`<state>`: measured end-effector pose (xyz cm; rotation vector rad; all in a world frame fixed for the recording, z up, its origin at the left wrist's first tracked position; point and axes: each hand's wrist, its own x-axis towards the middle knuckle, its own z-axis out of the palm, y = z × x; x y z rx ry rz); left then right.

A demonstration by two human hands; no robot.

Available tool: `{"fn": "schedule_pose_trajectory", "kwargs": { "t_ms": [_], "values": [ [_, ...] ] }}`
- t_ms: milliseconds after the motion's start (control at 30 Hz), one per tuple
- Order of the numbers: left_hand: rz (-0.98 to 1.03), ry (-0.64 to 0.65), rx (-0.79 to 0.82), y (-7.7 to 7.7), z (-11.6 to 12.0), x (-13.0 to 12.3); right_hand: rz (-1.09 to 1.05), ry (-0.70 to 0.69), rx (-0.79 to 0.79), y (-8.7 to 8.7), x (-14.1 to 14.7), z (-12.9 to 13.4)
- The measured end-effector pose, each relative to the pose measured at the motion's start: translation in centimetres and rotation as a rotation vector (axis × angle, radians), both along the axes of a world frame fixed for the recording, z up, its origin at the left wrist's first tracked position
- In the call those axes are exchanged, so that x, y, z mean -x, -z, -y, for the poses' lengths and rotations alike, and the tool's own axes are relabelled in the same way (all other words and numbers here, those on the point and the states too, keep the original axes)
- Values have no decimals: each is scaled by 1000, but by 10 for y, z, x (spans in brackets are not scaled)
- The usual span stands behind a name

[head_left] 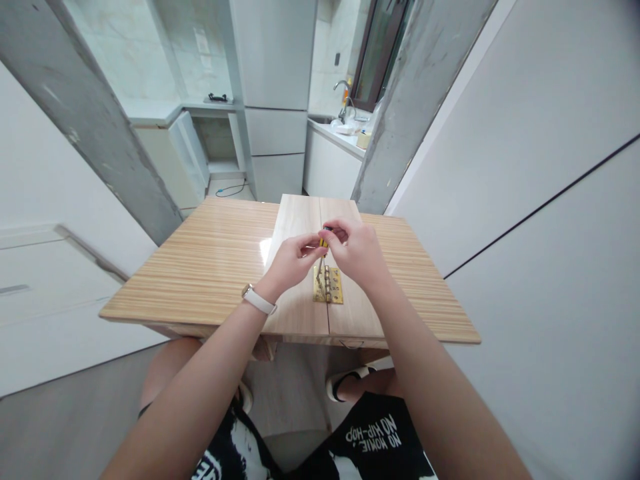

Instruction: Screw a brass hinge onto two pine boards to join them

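Observation:
A small screwdriver (pixel 323 244) with a yellow and black handle stands nearly upright, its shaft slanting down to the left leaf of a brass hinge (pixel 336 288). The fingers of my left hand (pixel 294 259) close around the lower part of the handle. Higher up, my right hand (pixel 359 252) pinches the handle's top end. The hinge lies flat across the seam between a left wooden board (pixel 295 310) and a right wooden board (pixel 356 317). Whether the tip sits in a screw is too small to tell.
Under the boards is a wood-grain table (pixel 225 267) with angled sides. My legs are below its front edge. Beyond it stand a tall fridge (pixel 275 60), a sink counter with a faucet (pixel 343 90), and concrete pillars. White panels flank both sides.

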<state>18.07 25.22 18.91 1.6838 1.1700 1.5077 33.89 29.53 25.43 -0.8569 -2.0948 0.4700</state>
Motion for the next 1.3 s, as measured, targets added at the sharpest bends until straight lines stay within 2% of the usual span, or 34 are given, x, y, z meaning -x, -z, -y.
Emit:
{"fn": "schedule_pose_trajectory", "kwargs": {
  "t_ms": [200,300,600,833,1033,1300],
  "values": [
    [-23,-275,-57,1,12,-13,13,13,-13,0,4,7],
    [-72,-341,-74,-2,15,-19,20,20,-20,-1,6,8],
    [-145,-285,-92,-6,15,-21,-6,68,-12,3,5,7],
    [-108,-147,-88,-7,10,-15,-25,162,-28,4,8,14],
    [-124,-102,-73,-5,6,-9,-33,216,-32,5,11,18],
    [-152,-76,-64,-1,3,-1,-35,160,15,3,8,13]
  ]
}}
